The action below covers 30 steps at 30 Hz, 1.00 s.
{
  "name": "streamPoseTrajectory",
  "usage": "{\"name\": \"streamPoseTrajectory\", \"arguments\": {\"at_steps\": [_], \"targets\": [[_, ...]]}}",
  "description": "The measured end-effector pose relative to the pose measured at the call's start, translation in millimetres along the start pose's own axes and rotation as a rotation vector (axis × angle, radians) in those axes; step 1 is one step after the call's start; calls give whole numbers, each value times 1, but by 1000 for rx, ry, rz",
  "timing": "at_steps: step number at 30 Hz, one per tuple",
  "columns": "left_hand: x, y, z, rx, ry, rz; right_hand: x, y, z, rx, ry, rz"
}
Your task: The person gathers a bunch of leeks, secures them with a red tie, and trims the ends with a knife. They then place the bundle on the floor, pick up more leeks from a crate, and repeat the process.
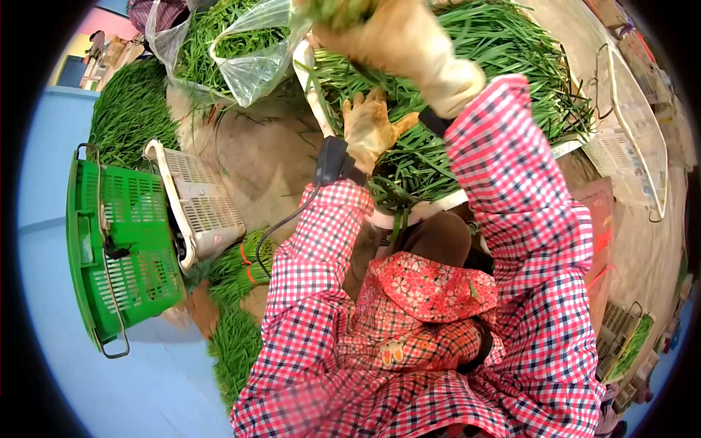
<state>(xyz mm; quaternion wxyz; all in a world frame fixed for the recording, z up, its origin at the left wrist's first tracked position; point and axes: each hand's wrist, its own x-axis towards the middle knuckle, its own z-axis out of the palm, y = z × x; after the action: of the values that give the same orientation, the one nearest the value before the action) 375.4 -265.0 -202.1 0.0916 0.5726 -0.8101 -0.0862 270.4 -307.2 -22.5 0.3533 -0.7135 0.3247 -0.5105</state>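
Note:
My left hand [371, 125], in a stained cream work glove, is open with its fingers spread, palm down on a heap of long flat green leaves [504, 44] that look like garlic chives. A black device on a cable is strapped at its wrist. Raised at the top edge, my right hand [409, 47], in a similar glove, is blurred by motion. A bunch of green leaves [339, 9] shows at its fingers, partly cut off by the frame, and the hand appears closed around it. A white rim [314, 87] edges the heap.
At left stand a green plastic basket [131, 248] and a white basket [201, 201]. Clear plastic bags [255, 66] of greens lie at upper left. Bundles tied with red bands [244, 266] rest on the floor. A wire-handled white basket [621, 160] is at right.

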Motion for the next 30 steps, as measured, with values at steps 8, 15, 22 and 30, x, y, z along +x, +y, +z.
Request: {"name": "streamPoseTrajectory", "arguments": {"at_steps": [8, 15, 22, 30], "targets": [[-5, 9, -24, -154, 41, -79, -8, -128, -90, 165, 252, -242], [-48, 2, -70, -167, 552, 166, -83, -172, -162, -395, 398, -394], [-161, 122, -174, -1676, -701, 470, -160, -208, -158, -845, -145, -622], [-198, 236, -147, -2127, -1400, 358, -291, -263, -95, -1279, -670, -636]]}}
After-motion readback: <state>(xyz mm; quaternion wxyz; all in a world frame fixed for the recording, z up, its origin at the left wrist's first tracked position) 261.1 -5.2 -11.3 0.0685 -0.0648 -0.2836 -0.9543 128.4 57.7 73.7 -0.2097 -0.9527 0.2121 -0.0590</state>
